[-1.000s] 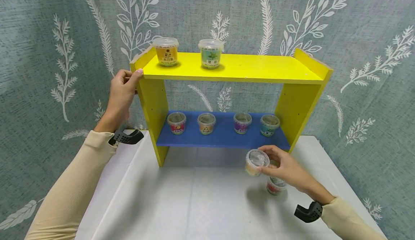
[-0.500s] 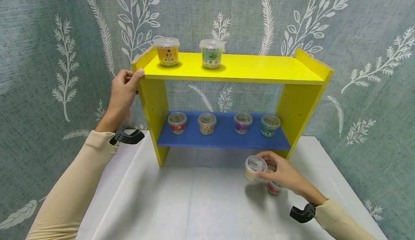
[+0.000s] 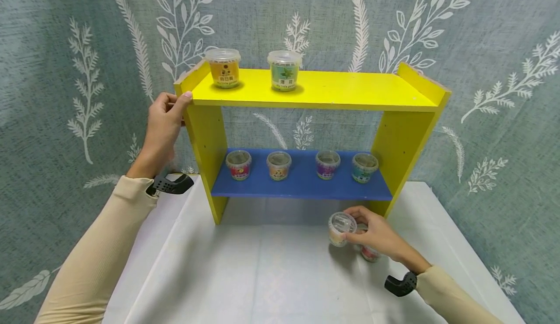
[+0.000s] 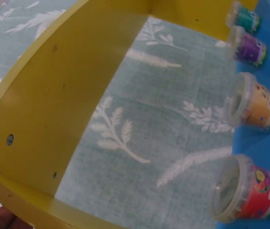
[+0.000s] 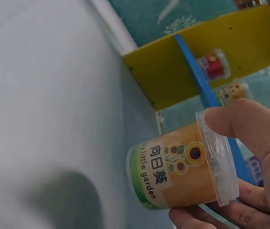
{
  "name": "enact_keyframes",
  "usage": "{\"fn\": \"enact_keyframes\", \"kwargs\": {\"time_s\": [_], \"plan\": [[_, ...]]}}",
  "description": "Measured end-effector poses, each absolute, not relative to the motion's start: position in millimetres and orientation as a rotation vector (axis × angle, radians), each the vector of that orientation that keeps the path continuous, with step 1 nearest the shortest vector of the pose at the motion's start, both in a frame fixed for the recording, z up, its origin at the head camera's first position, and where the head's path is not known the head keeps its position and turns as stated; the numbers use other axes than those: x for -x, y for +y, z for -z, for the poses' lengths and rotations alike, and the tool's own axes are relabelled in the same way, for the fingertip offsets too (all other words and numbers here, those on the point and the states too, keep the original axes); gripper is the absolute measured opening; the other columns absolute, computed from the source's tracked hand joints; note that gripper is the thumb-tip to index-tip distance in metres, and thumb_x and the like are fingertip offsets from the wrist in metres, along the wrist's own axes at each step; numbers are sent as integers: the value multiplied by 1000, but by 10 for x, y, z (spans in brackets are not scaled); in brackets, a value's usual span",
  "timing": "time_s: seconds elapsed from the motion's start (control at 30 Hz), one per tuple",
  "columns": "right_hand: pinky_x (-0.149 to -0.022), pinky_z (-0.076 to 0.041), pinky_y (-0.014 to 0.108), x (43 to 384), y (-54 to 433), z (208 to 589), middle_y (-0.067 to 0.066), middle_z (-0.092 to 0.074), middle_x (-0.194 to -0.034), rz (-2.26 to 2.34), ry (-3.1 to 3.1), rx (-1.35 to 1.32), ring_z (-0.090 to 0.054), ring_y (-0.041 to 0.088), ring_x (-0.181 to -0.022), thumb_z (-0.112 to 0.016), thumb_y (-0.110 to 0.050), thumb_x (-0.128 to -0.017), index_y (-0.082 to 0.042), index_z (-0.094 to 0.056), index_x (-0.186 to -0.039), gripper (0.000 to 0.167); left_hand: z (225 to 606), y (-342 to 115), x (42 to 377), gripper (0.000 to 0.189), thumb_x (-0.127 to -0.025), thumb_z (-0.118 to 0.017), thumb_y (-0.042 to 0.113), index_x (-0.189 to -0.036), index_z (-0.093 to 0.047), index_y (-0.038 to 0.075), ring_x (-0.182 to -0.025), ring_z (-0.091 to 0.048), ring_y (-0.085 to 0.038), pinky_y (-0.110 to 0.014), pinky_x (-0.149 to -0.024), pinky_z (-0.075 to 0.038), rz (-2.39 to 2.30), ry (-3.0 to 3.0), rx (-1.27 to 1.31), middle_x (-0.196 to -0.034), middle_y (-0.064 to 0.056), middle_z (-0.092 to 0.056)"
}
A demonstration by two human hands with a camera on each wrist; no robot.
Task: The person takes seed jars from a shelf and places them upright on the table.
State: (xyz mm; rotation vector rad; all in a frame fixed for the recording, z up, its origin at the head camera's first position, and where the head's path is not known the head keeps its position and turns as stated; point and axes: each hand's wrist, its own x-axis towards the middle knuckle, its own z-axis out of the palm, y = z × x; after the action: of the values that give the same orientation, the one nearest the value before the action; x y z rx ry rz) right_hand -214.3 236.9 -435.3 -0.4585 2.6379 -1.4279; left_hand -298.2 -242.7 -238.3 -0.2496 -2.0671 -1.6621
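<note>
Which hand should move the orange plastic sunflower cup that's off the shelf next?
Probably the right hand: it holds that orange plastic sunflower cup, while the left hand grips the yellow-and-blue shelf at its upper corner.

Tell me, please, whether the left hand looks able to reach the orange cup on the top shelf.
Likely yes, once it lets go: the left hand grips the end of the yellow shelf near the orange cup, with only a low side lip between.

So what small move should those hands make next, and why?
Probably lower the sunflower-labelled tub onto the white tablecloth beside the red-labelled tub: the right hand holds it above the cloth, its shadow lies apart from it, and the red-labelled tub stands there.
</note>
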Motion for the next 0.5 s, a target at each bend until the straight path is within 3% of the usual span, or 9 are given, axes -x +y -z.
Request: {"fn": "enact_keyframes", "kwargs": {"time_s": [0.27,0.5], "plan": [[-92,-53,42,2200,2363,4435,3,-66,-124,1368,2663,455,-62,30,-122,-87,-37,-84,-14,-58,-136,63,2387,-2436,2984,36,-103,-57,51,-109,-52,15,-98,-55,-18,-34,-88,-43,1668,-2071,244,-108,-3,-52],[-92,-54,42,2218,2344,4445,5,-65,-129,1325,2690,486,-63,29,-119,-85,-36,-86,-10,-57,-141,67,2381,-2433,2975,37,-103,-57,51,-109,-51,15,-98,-54,-18,-34,-89,-43,1653,-2077,252,-108,-2,-52]]}}
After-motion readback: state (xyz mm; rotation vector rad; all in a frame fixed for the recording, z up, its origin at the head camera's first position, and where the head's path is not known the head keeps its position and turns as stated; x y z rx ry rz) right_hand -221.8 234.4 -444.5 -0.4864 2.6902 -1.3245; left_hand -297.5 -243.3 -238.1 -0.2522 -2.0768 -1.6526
